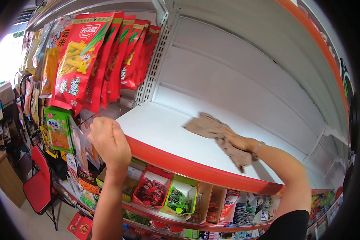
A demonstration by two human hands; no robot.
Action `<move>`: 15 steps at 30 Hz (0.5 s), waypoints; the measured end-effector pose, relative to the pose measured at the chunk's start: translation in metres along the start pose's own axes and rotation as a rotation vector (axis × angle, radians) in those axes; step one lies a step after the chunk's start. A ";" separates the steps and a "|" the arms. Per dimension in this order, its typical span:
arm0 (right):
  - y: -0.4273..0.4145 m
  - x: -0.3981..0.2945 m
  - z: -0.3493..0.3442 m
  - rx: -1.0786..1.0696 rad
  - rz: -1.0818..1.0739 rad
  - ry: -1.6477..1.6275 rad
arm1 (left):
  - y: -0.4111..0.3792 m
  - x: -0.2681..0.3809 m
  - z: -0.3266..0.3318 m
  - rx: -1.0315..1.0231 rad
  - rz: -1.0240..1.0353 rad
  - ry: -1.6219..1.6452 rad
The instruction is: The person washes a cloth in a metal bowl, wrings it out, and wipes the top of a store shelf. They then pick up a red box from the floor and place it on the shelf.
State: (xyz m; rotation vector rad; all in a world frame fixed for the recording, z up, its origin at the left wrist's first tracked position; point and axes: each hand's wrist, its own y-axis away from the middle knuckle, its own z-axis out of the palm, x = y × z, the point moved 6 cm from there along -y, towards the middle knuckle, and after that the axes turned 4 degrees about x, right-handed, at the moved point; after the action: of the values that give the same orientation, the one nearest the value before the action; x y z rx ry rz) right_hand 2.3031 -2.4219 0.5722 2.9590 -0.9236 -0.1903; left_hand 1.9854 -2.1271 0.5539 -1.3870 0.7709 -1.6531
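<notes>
My right hand [238, 139] presses a crumpled brown cloth [205, 126] onto a white metal shelf [159, 126], its fingers partly hidden in the folds. The cloth is slightly blurred and lies towards the back panel. My left hand [111, 141] is closed in a fist at the shelf's left front corner, beside the red front edge strip [168, 157]. Whether it grips a thin hook or the shelf's edge there cannot be made out. Red snack pouches [81, 60] hang above and to the left of it.
A green snack packet [60, 129] hangs left of my left hand. On the shelf below stand a red box of small packets [151, 189] and a green box [181, 195]. An upper shelf with an orange edge [315, 39] overhangs. A red folding chair [40, 186] stands at lower left.
</notes>
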 end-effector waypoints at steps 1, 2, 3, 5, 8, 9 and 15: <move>0.031 0.027 -0.001 -0.010 0.081 0.041 | 0.001 0.001 0.001 -0.006 -0.005 0.009; 0.057 0.055 -0.003 0.013 0.181 0.062 | 0.002 0.001 0.002 -0.004 -0.009 0.001; 0.073 0.066 -0.005 0.031 0.281 0.081 | 0.003 0.002 0.003 -0.002 -0.011 0.010; 0.075 0.081 -0.003 0.065 0.437 0.083 | 0.004 0.002 0.004 0.006 -0.016 0.025; 0.051 0.055 -0.003 0.063 0.536 0.198 | 0.004 0.005 0.005 0.015 -0.017 0.049; 0.025 0.017 -0.006 0.207 0.283 0.051 | 0.004 0.004 0.003 0.014 -0.006 0.041; -0.098 -0.197 0.009 0.152 -0.133 0.117 | 0.008 0.010 0.011 0.016 0.057 0.070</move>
State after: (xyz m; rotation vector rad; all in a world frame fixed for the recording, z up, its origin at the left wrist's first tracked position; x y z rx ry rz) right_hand 2.1968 -2.2290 0.5770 3.1326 -0.7608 0.0527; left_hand 1.9976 -2.1393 0.5538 -1.2902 0.8275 -1.6676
